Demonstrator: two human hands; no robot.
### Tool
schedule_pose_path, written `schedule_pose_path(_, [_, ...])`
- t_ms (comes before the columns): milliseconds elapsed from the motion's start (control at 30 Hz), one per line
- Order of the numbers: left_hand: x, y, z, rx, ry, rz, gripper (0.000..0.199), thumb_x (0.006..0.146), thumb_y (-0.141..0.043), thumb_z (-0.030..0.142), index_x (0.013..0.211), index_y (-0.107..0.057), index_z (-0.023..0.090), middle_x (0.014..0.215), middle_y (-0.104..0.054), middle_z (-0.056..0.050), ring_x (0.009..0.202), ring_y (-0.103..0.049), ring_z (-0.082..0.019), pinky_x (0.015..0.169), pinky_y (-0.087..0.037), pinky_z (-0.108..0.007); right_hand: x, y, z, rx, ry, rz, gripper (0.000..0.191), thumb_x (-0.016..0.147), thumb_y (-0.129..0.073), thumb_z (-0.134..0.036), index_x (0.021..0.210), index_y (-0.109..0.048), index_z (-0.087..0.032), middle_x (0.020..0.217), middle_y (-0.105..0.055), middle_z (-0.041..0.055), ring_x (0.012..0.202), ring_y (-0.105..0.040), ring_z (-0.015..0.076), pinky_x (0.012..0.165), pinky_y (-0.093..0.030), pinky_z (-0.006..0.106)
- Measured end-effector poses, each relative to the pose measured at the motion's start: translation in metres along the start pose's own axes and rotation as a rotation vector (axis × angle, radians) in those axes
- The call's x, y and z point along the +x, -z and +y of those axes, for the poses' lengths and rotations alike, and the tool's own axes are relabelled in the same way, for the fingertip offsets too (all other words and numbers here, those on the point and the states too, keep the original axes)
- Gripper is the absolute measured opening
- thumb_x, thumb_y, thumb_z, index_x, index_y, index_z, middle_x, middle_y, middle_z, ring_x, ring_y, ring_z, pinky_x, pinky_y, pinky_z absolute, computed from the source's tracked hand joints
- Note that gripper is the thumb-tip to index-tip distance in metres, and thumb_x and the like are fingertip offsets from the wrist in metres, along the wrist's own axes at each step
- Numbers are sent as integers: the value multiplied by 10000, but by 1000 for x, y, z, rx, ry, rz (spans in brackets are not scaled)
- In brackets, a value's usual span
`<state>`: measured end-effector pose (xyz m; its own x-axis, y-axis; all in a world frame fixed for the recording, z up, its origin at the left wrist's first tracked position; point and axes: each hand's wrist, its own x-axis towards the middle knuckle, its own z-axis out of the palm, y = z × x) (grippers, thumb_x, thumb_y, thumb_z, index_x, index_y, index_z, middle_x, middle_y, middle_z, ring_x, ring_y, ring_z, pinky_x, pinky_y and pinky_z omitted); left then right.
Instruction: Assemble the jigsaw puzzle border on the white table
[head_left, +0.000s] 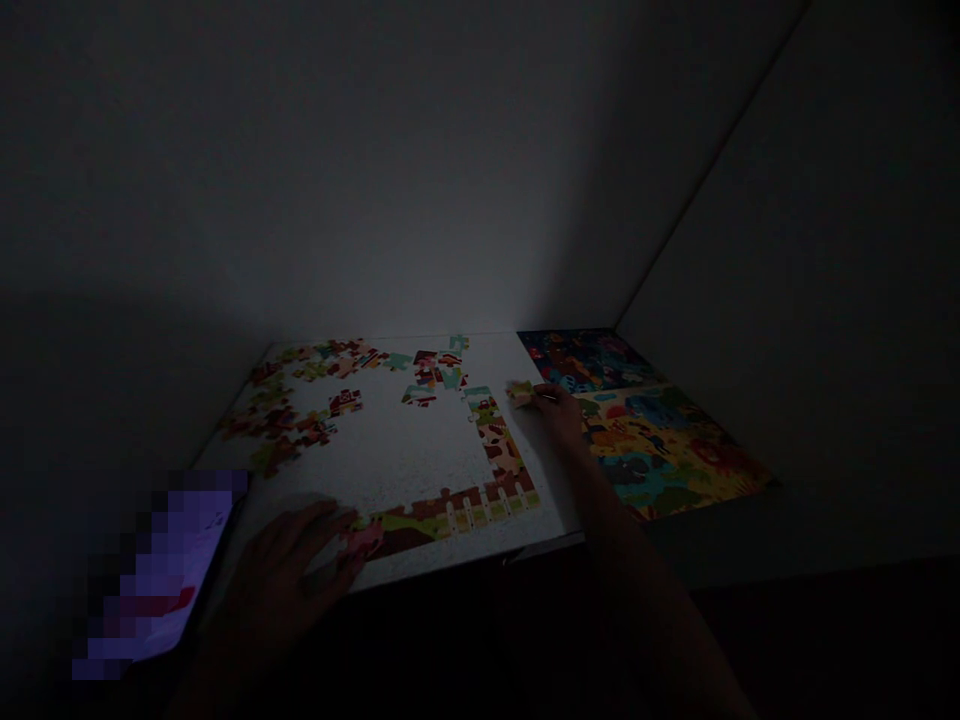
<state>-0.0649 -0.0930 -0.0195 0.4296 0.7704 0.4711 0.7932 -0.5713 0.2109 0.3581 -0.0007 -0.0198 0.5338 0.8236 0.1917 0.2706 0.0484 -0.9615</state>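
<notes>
Between the fingertips of my right hand (556,412) is a greenish puzzle piece (519,393), held just right of the partly joined jigsaw puzzle (504,452). The joined strip forms an L along the right side and the front, with a cow and a white fence on it. My left hand (304,545) lies at the strip's front left end, fingers spread, the fingertips by a pink puzzle piece (364,540). Loose puzzle pieces (281,415) are heaped at the left and back of the white board (405,450). The scene is very dark.
Two colourful pictures lie on the right, a dark blue one (592,360) behind a yellow one (675,445). A lit screen (169,580), partly pixelated, stands at the front left. Pale walls (420,180) rise behind and to the right.
</notes>
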Motion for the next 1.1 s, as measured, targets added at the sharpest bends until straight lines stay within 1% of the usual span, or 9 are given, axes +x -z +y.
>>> schedule_pose_path(100, [-1, 0, 0, -3, -3, 2, 380, 888, -540, 564, 1117, -688, 301, 1141, -690, -49, 1053, -644, -238, 907, -531, -372, 0, -2, 3, -8, -1, -9, 193, 637, -680, -371, 756, -649, -222, 840, -702, 60, 818, -637, 246, 804, -492, 405])
schedule_pose_path(233, [-1, -1, -1, 12, 32, -17, 393, 878, -544, 579, 1097, -703, 294, 1161, -686, -55, 1061, -643, -250, 910, -531, -387, 1, -2, 5, 26, 14, -31, 149, 633, -717, -348, 721, -660, -241, 795, -688, 54, 799, -618, 252, 792, -484, 416])
schedule_pose_path(367, [1, 2, 0, -11, 26, -9, 426, 868, -530, 614, 1084, -712, 294, 1117, -705, -55, 1020, -661, -249, 883, -545, -374, 3, 2, 3, 136, -55, -23, 199, 582, -752, -309, 748, -664, -244, 803, -687, 29, 815, -607, 241, 767, -488, 385])
schedule_pose_path(433, [2, 4, 1, -18, 15, -28, 425, 863, -541, 610, 1101, -707, 299, 1129, -702, -53, 1030, -660, -247, 881, -545, -365, 3, 3, 2, 180, -104, -5, 240, 556, -753, -309, 765, -657, -240, 810, -680, 16, 808, -606, 225, 753, -487, 360])
schedule_pose_path(600, [1, 2, -1, -6, 24, -65, 386, 865, -556, 570, 1141, -684, 333, 1164, -690, -36, 1055, -651, -244, 872, -548, -371, 3, -1, 0, 317, -171, -11, 299, 528, -746, -320, 790, -633, -230, 766, -640, -19, 707, -593, 168, 707, -477, 315])
schedule_pose_path(700, [0, 0, -4, -12, 0, -61, 386, 882, -516, 563, 1159, -673, 344, 1163, -688, -34, 1059, -647, -248, 877, -547, -391, 1, -3, -2, 384, -186, -55, 326, 527, -753, -303, 819, -631, -225, 750, -635, -33, 682, -590, 149, 708, -487, 301])
schedule_pose_path(833, [-1, -1, -4, 0, -7, -41, 388, 888, -526, 550, 1162, -668, 315, 1166, -682, -54, 1072, -638, -261, 920, -529, -424, -3, -4, -10, 380, -193, -142, 345, 538, -768, -296, 849, -638, -221, 792, -648, -30, 696, -607, 142, 718, -495, 295])
schedule_pose_path(967, [1, 0, -1, -12, -9, -29, 404, 873, -549, 580, 1136, -674, 299, 1144, -685, -58, 1037, -650, -254, 898, -541, -404, -8, -5, -17, 345, -202, -238, 341, 551, -767, -297, 863, -649, -224, 827, -663, -22, 710, -622, 152, 719, -497, 304])
schedule_pose_path(1100, [2, 1, 0, -27, 8, -37, 390, 888, -519, 583, 1125, -679, 318, 1146, -686, -45, 1049, -648, -249, 894, -544, -393, -9, -5, -19, 332, -215, -263, 327, 544, -766, -279, 847, -655, -227, 825, -674, -21, 730, -629, 167, 734, -503, 314])
